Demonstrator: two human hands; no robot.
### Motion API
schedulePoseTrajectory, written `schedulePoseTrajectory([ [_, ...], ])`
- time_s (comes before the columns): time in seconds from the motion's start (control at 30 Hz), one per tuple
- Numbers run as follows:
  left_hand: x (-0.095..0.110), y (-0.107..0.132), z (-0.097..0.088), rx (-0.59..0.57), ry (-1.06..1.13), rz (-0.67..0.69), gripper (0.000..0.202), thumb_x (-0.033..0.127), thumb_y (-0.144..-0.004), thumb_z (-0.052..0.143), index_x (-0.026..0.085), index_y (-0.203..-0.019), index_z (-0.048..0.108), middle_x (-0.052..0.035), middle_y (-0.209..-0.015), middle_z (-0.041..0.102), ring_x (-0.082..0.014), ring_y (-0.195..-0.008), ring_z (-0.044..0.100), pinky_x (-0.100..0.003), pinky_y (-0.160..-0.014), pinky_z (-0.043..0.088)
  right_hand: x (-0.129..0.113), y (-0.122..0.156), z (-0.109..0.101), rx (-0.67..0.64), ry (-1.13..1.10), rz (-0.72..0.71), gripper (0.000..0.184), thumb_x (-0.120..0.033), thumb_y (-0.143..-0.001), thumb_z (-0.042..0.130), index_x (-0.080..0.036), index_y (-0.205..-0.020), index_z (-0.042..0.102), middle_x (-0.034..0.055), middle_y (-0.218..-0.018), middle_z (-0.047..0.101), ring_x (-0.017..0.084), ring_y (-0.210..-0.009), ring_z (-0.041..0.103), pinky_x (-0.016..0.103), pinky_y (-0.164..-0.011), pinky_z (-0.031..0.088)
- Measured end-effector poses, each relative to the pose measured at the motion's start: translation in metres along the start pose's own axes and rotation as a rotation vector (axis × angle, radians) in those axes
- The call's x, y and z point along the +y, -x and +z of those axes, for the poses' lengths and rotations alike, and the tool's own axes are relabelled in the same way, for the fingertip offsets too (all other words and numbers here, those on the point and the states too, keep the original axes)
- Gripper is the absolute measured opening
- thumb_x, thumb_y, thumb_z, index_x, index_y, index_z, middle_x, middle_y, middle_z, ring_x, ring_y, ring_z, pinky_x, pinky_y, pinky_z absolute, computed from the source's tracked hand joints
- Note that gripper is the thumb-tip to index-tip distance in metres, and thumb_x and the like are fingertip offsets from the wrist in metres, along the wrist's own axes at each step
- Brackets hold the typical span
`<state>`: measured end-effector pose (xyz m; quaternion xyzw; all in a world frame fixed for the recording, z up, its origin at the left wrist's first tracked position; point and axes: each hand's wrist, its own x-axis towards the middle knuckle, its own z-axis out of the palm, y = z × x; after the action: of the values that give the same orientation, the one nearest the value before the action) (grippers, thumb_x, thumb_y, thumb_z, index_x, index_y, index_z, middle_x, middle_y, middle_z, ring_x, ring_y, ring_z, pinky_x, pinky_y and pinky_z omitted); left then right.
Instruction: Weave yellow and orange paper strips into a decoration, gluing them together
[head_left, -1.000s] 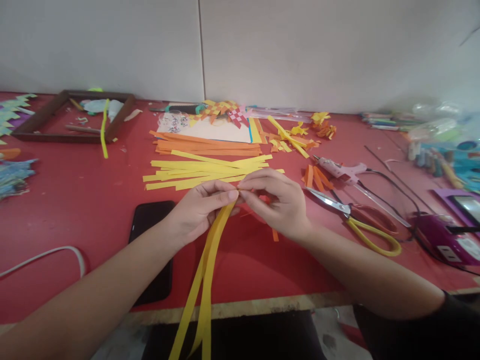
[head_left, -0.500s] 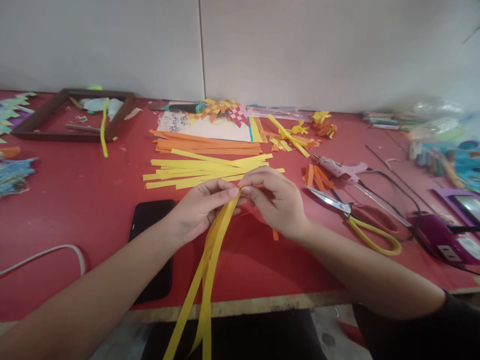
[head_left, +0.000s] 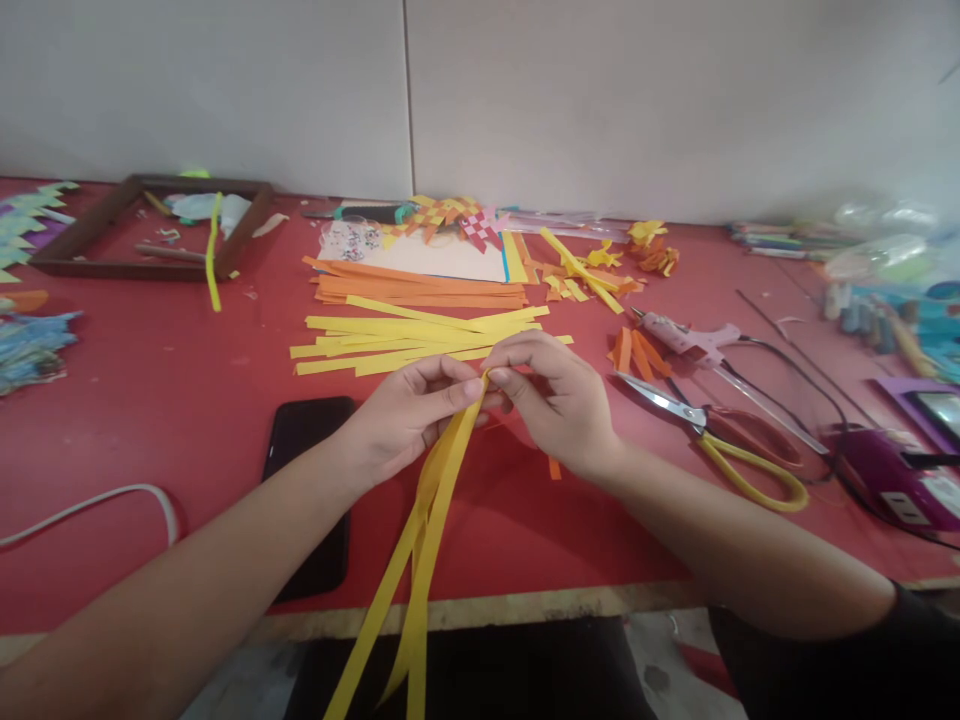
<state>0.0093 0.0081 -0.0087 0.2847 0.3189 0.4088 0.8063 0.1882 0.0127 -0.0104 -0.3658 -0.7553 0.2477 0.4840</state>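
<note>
Several long yellow paper strips (head_left: 433,520) hang down past the table's front edge from between my fingers. My left hand (head_left: 409,410) pinches them near their upper end, thumb on top. At that same end, my right hand (head_left: 559,400) has its thumb and forefinger closed on the folded tip, touching the left fingertips. A little orange shows below my hands, and the fold itself is mostly covered by fingers. Just beyond my hands lies a loose pile of yellow paper strips (head_left: 405,330), with orange paper strips (head_left: 420,290) behind it.
A black phone (head_left: 311,500) lies under my left forearm. On the right are scissors (head_left: 705,430), a pink glue gun (head_left: 690,340) with its cord and a purple power box (head_left: 892,475). A brown frame (head_left: 82,268) sits at the back left, and paper scraps (head_left: 585,275) lie behind.
Both hands keep their pinch on the yellow strips, and the fold at the tip shows slightly more. The whole view has shifted a little.
</note>
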Motion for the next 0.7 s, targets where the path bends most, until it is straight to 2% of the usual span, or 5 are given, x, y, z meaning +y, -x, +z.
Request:
schedulePoseTrajectory([
  [0.27,0.0005,0.0007,-0.0011,0.015,-0.024,-0.022,0.024,0.025,-0.066,0.088,0.015,-0.073,0.067,-0.0002,-0.077,0.075,-0.0158,-0.079,0.074,-0.023,-0.075,0.057,-0.0010,0.0011,0.0001,0.008,-0.017,0.025,0.007,-0.018,-0.091,0.062,-0.021,-0.088,0.067,0.0032,-0.088,0.065,0.016,-0.083,0.063,0.030,-0.068,0.056],
  [0.57,-0.0009,-0.0003,-0.0012,0.029,-0.014,-0.019,0.027,0.026,-0.064,0.090,0.015,-0.074,0.068,0.0018,-0.073,0.074,-0.0135,-0.076,0.074,-0.020,-0.073,0.058,0.0018,0.0015,0.0013,0.027,-0.032,0.013,0.007,-0.020,-0.092,0.062,-0.021,-0.086,0.067,0.0038,-0.085,0.065,0.016,-0.079,0.063,0.029,-0.060,0.054],
  [0.7,0.0010,0.0007,0.0009,0.041,-0.017,-0.035,0.026,0.027,-0.066,0.088,0.015,-0.075,0.067,0.0016,-0.073,0.074,-0.0135,-0.073,0.074,-0.022,-0.072,0.060,0.0009,0.0015,0.0007,0.033,-0.035,0.017,0.006,-0.020,-0.092,0.063,-0.021,-0.087,0.066,0.0040,-0.085,0.065,0.015,-0.077,0.063,0.027,-0.058,0.053],
])
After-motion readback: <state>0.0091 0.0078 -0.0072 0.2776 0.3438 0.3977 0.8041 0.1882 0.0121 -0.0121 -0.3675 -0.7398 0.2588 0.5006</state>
